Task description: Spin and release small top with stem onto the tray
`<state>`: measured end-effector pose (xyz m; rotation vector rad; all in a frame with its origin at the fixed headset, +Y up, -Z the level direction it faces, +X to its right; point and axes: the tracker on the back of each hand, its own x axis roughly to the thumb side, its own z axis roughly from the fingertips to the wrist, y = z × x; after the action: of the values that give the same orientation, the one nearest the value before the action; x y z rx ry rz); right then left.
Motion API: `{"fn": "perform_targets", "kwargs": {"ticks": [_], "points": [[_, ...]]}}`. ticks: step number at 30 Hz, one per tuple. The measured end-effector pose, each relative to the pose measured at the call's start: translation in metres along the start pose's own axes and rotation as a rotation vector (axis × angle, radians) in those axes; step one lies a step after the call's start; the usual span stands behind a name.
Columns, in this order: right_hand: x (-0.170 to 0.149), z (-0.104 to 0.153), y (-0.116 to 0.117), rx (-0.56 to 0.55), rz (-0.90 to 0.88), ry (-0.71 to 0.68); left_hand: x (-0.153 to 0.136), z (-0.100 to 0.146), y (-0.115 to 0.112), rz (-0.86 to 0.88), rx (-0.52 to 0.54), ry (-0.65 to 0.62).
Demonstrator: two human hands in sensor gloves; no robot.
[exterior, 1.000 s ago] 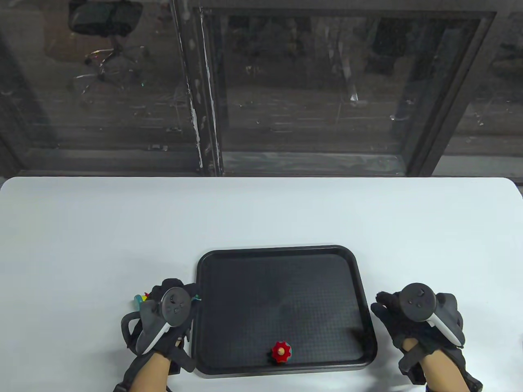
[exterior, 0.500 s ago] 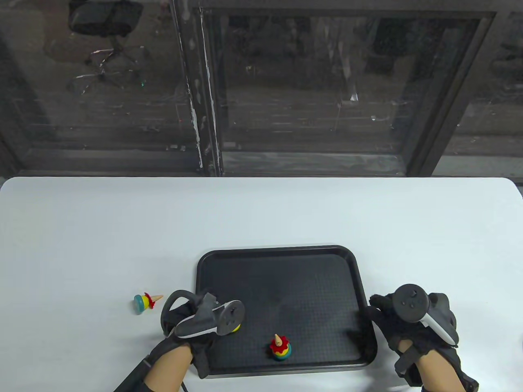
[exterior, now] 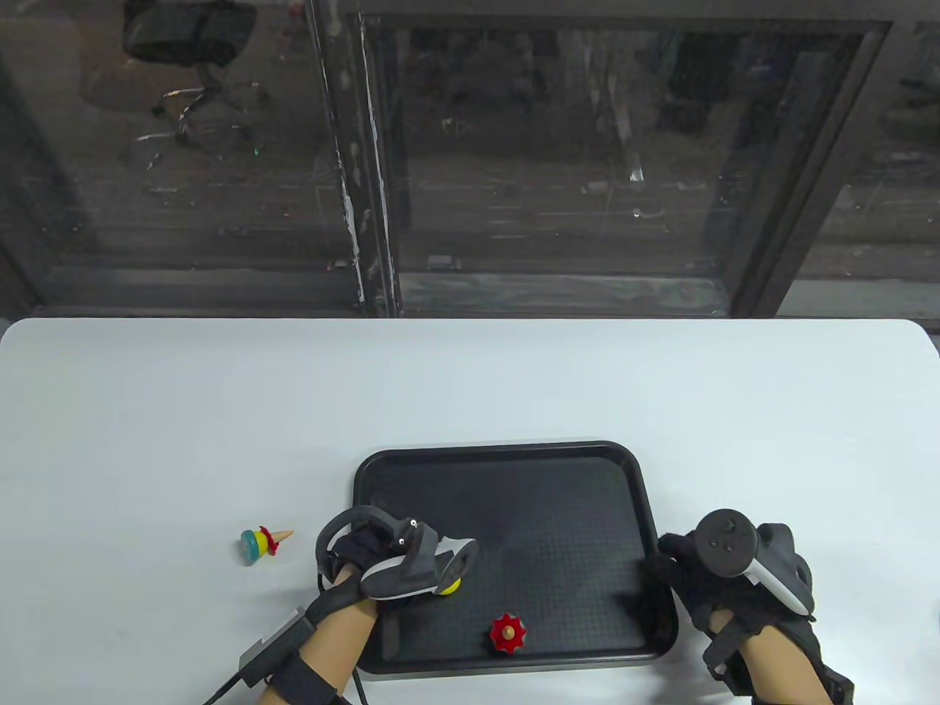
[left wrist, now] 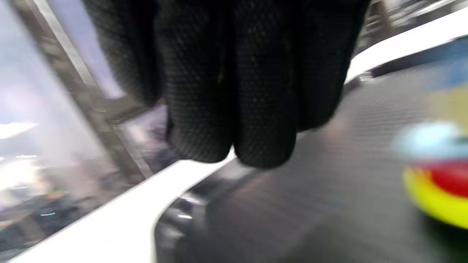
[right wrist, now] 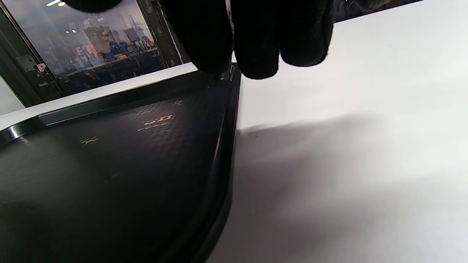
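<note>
A black tray (exterior: 499,446) lies at the table's near middle. My left hand (exterior: 422,573), turned on its side, hovers over the tray's left part. Its fingers are curled round a small top (exterior: 450,585), of which only a yellow bit shows under the tracker. A second top (exterior: 507,631), red from above with a wooden stem, stands upright on the tray near its front rim. The left wrist view shows curled fingers (left wrist: 234,109) above the tray (left wrist: 292,219) and a blurred yellow, red and blue top (left wrist: 435,175) at the right. My right hand (exterior: 683,569) rests relaxed against the tray's right rim.
A third top (exterior: 261,543), blue, yellow and red with a wooden tip, lies on its side on the white table (exterior: 470,382) left of the tray. A dark window frame (exterior: 367,183) stands beyond the table's far edge. In the right wrist view the fingertips (right wrist: 256,54) hang over the tray's rim (right wrist: 223,153).
My left hand lifted a top from the table left of the tray and carried it rightwards over the tray. The tray's red top leaned, then stood upright. My right hand crept slightly left.
</note>
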<state>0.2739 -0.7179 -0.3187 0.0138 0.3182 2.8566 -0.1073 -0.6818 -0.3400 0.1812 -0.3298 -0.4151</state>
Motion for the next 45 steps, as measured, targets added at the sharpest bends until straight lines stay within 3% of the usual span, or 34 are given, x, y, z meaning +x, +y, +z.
{"fn": "perform_targets", "kwargs": {"ticks": [5, 8, 11, 16, 21, 28, 32, 34, 37, 39, 41, 45], "points": [[-0.006, 0.002, -0.004, -0.021, -0.026, 0.000, -0.071, 0.025, 0.010, 0.350, 0.011, 0.318], [-0.010, 0.005, -0.009, -0.052, -0.066, 0.006, -0.108, 0.057, -0.002, 0.475, 0.124, 0.490], [-0.010, 0.006, -0.010, -0.063, -0.075, -0.001, -0.130, 0.080, -0.024, 0.595, 0.132, 0.619], [-0.008, 0.005, -0.011, -0.064, -0.076, -0.012, -0.149, 0.093, -0.060, 0.689, -0.069, 0.731], [-0.009, 0.005, -0.010, -0.055, -0.083, -0.013, -0.134, 0.081, -0.104, 0.524, -0.563, 0.632], [-0.009, 0.003, -0.007, -0.034, -0.066, -0.010, -0.104, 0.059, -0.133, 0.142, -0.690, 0.656], [-0.010, 0.002, -0.006, -0.023, -0.069, -0.006, -0.093, 0.055, -0.132, 0.055, -0.626, 0.629], [-0.010, 0.002, -0.006, -0.023, -0.071, -0.006, -0.094, 0.058, -0.133, 0.119, -0.644, 0.626], [-0.009, 0.003, -0.006, -0.024, -0.072, -0.015, -0.098, 0.061, -0.127, 0.191, -0.586, 0.631], [-0.009, 0.004, -0.006, -0.027, -0.071, -0.020, -0.101, 0.062, -0.119, 0.286, -0.521, 0.622], [-0.009, 0.003, -0.005, -0.019, -0.080, -0.032, -0.102, 0.063, -0.105, 0.363, -0.387, 0.605], [-0.006, 0.002, -0.004, -0.014, -0.072, -0.039, -0.097, 0.065, -0.086, 0.631, -0.192, 0.448]]}}
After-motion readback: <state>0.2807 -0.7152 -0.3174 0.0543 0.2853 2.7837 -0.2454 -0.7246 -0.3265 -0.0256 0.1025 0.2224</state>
